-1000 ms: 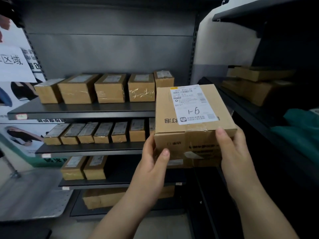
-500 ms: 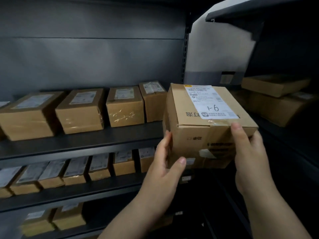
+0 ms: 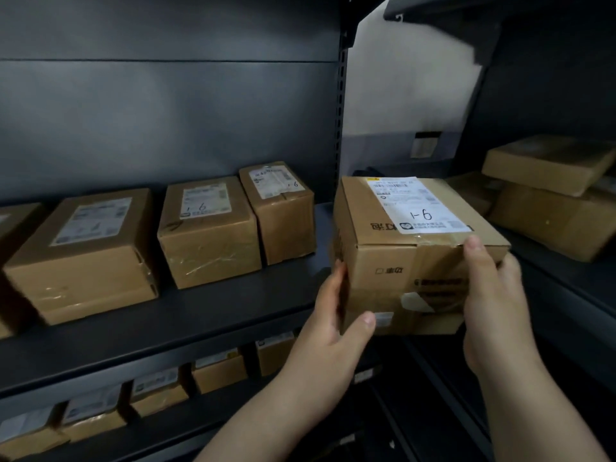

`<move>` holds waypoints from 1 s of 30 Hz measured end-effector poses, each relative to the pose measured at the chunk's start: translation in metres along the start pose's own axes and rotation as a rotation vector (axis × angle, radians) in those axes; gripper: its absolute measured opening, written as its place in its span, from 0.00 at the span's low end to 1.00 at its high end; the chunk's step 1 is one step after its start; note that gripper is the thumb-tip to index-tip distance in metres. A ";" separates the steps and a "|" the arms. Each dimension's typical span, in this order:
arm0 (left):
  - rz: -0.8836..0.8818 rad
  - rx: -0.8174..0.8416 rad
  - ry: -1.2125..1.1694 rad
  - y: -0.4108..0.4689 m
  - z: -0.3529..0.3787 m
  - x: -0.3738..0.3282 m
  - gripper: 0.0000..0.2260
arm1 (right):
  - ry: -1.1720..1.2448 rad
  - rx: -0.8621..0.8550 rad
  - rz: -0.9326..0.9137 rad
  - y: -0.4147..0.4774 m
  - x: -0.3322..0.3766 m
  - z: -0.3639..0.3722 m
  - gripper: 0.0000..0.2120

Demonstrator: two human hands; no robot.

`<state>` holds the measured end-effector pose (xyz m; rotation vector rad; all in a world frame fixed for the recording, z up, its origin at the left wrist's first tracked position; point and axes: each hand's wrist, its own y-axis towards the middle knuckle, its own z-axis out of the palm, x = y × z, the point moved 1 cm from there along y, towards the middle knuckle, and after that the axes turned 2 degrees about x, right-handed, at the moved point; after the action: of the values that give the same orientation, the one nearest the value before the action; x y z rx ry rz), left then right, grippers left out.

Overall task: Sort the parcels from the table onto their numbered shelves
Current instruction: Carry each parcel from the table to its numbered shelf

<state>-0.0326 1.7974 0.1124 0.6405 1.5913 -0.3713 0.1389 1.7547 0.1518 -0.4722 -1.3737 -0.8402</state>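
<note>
Head camera, looking forward and down at dark metal shelving. I hold a brown cardboard parcel between both hands, at the right end of a dark shelf, in front of the upright post. I cannot tell whether its base rests on the shelf or hangs just above the edge.

My left hand grips the parcel's near left corner, thumb on the near face and fingers along the left side. My right hand grips the near right corner, thumb on the top edge and fingers wrapped round the right side.

A white shipping label on the parcel's top bears a handwritten "1-6", seen upside down from where I stand.

To the left on the same shelf stands a row of taped boxes, each with a white label; the two nearest my parcel show a handwritten 6. The closest of them stands apart from my parcel.

On the shelf below, a row of smaller boxes stands side by side. Far right, on another shelving unit, flat cartons lie stacked.
</note>
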 end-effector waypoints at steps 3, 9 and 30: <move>-0.021 -0.018 -0.041 0.016 -0.001 0.006 0.36 | -0.022 0.035 0.033 0.018 -0.007 0.008 0.18; -0.043 -0.091 -0.044 0.051 -0.005 0.009 0.40 | -0.086 0.128 0.073 0.066 -0.018 0.028 0.23; 0.243 -0.407 1.559 0.164 0.003 -0.026 0.27 | -0.169 0.271 0.067 0.164 -0.038 0.104 0.25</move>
<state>0.0685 1.9207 0.1592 0.8231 2.8586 0.8670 0.1945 1.9443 0.1611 -0.3822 -1.5924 -0.5574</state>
